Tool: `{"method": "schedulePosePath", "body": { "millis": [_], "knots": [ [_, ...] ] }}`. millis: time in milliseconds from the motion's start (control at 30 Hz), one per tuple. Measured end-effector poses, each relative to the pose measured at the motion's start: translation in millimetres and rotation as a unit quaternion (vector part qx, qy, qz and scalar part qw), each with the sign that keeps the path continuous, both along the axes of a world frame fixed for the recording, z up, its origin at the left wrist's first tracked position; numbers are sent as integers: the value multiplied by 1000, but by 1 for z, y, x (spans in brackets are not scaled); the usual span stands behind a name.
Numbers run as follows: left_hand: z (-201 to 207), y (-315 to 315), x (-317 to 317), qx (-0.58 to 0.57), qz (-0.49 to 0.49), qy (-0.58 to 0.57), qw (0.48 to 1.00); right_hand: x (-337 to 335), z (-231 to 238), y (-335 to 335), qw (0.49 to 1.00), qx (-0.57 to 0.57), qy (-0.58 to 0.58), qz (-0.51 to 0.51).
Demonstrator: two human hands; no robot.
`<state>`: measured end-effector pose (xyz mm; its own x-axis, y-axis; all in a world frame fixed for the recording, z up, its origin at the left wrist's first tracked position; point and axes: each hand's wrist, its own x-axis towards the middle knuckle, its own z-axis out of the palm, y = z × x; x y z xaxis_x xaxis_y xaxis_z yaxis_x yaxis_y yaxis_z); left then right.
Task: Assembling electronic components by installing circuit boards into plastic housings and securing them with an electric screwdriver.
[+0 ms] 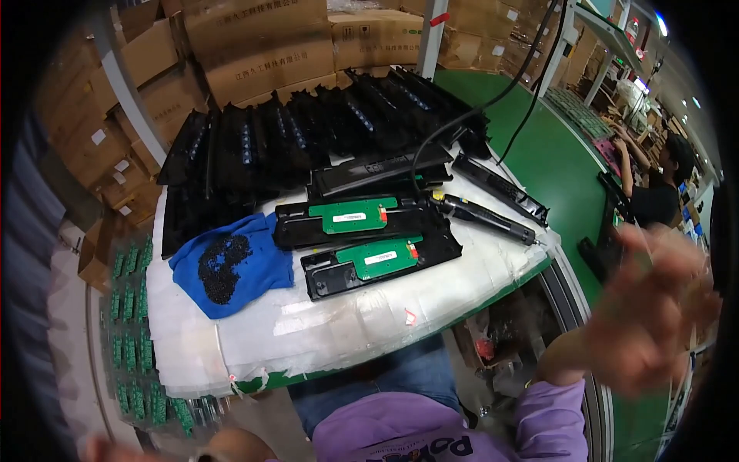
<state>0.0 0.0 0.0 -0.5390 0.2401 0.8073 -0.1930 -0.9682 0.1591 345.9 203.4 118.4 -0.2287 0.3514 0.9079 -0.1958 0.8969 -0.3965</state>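
Observation:
My right hand (650,312) is raised at the right, close to the camera and off the table. It is blurred; its fingers look loosely apart, and I see nothing held in it. Only a sliver of my left hand (108,449) shows at the lower left edge, its fingers hidden. Two black plastic housings, each bearing a green circuit board, lie on the padded table: one farther back (359,218), one nearer (385,260). A black electric screwdriver (489,219) rests right of them. Left of them, small black screws (222,271) are heaped on a blue cloth (265,258).
Several black housings (308,135) stand in rows at the table's back. Cardboard boxes (265,46) are stacked behind. Circuit boards (135,308) hang or stand at the left. A cable (493,100) drops near the screwdriver. A co-worker (658,185) sits beyond the green table (539,146).

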Motion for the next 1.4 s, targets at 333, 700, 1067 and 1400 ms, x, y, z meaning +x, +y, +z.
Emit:
{"method": "schedulePosePath", "body": {
  "millis": [333, 700, 1067, 1400],
  "knots": [
    [-13, 207, 3, -340, 360, 604, 625, 14, -150, 140, 673, -125, -562, -465],
    [-39, 257, 10, -252, 388, 673, 577, 10, -147, 167, 771, -163, -471, -396],
    [-25, 158, 62, -205, 386, 711, 551, 42, -146, 181, 851, -224, -330, -342],
    [-39, 158, 90, -258, 310, 740, 538, 31, -120, 179, 898, -295, -254, -206]
  ]
}}
